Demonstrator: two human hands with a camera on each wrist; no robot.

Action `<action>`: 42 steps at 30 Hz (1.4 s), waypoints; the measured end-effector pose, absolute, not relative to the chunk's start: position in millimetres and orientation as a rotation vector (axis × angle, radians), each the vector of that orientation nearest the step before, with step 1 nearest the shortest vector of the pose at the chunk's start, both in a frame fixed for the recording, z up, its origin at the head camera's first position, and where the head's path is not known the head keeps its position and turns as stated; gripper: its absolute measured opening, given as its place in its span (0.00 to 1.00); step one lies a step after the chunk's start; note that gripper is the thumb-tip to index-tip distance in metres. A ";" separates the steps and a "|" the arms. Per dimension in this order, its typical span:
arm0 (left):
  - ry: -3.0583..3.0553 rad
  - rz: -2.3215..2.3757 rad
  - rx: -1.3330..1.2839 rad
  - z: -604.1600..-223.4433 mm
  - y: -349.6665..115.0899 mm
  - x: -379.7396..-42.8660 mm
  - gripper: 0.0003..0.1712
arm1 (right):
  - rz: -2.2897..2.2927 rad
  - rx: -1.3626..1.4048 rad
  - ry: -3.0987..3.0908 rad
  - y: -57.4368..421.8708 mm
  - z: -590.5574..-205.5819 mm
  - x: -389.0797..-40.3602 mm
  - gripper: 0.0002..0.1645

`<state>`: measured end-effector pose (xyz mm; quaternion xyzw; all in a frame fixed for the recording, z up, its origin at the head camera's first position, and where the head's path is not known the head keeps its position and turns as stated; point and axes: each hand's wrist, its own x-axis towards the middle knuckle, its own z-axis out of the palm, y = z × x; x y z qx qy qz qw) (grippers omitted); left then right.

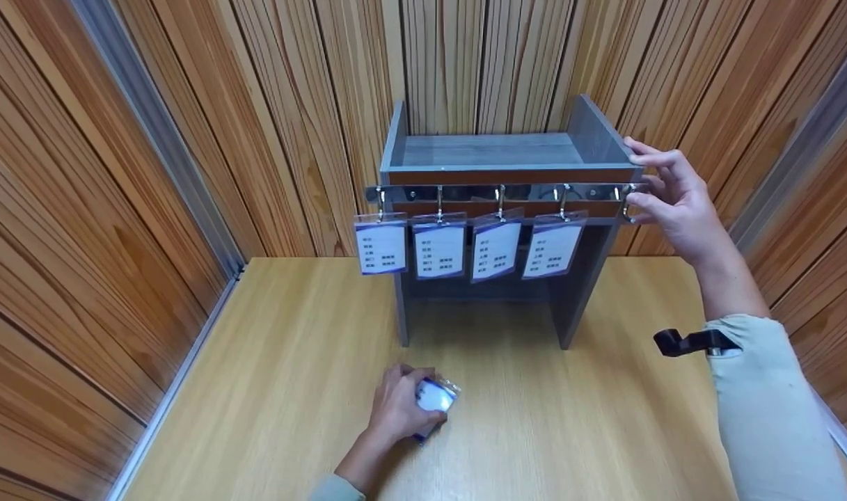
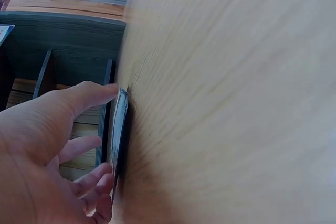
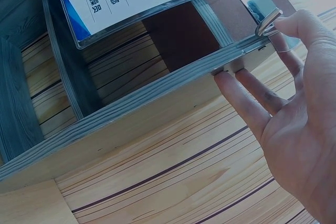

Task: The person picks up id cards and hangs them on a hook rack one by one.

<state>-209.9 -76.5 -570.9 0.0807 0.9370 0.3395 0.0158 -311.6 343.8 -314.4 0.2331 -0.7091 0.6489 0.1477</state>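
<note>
Near the front of the table, my left hand (image 1: 397, 403) holds an ID badge (image 1: 435, 395) in a clear sleeve, thumb and fingers at its edges. The left wrist view shows this badge (image 2: 119, 124) edge-on, close against the tabletop. My right hand (image 1: 681, 202) grips the right end of a shiny hook rail (image 1: 465, 193) on a grey shelf unit. In the right wrist view, the thumb presses by the end hook (image 3: 269, 22) while other fingers touch the side panel (image 3: 131, 109). Several badges (image 1: 440, 247) hang from the other hooks, printed faces forward.
The grey shelf unit (image 1: 493, 149) stands at the back of the wooden table (image 1: 291, 390), before a wood-panelled wall (image 1: 298, 104). Panelled walls with metal strips (image 1: 165, 132) rise on both sides. A black bracket (image 1: 694, 342) sticks out from the right sleeve.
</note>
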 end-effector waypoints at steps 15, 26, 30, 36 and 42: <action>2.940 1.128 0.221 -572.9 -75.0 -212.0 0.40 | 1.853 0.683 -2.042 342.8 -314.4 -312.1 0.26; 2.896 1.213 0.272 -567.9 -76.4 -214.5 0.38 | 1.860 0.683 -2.044 344.6 -314.0 -311.2 0.26; 2.899 1.206 0.298 -566.7 -76.1 -215.3 0.37 | 1.857 0.682 -2.052 344.1 -313.6 -310.9 0.26; 2.920 1.249 0.397 -561.3 -74.3 -216.2 0.37 | 1.861 0.676 -2.048 343.9 -312.9 -310.9 0.26; 2.924 1.324 0.439 -553.5 -70.5 -214.8 0.36 | 1.866 0.664 -2.037 343.2 -313.1 -311.8 0.27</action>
